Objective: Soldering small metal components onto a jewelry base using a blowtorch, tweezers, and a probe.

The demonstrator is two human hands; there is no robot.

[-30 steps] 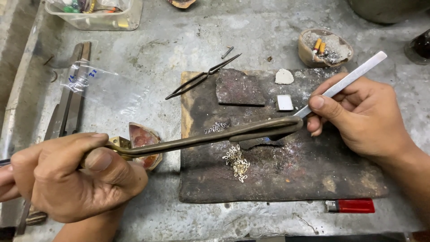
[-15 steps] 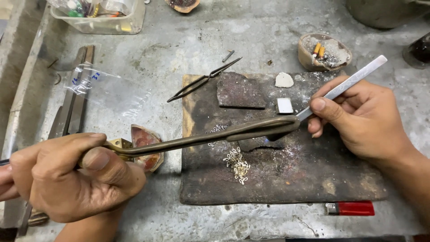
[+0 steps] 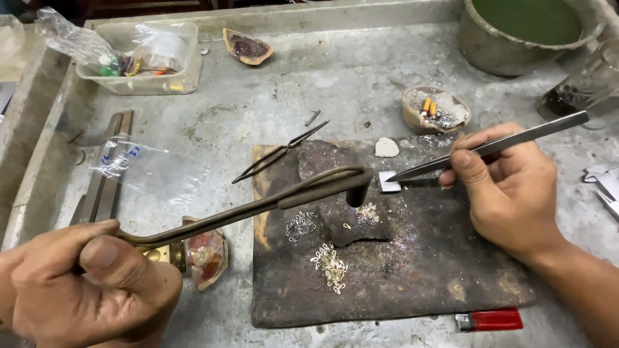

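My left hand (image 3: 84, 290) grips the handle of a long curved blowtorch pipe (image 3: 271, 203). Its bent tip points down at a dark slab piece (image 3: 351, 219) lying on the charred soldering board (image 3: 419, 270). My right hand (image 3: 509, 187) holds steel tweezers (image 3: 490, 147) whose points touch a small white square (image 3: 389, 182) on the board. Two heaps of tiny silvery metal bits (image 3: 330, 264) lie on the board near the slab.
A second pair of tweezers (image 3: 280, 151) lies on the grey bench. A red lighter (image 3: 490, 320) sits at the board's front edge. Behind are a small ash-filled bowl (image 3: 436, 109), a plastic box (image 3: 138, 58), a large pot (image 3: 529, 29) and a glass (image 3: 580, 84).
The view has shifted so the board sits further right. The torch tip now points down over the dark slab, and the tweezers' points have reached the white square.
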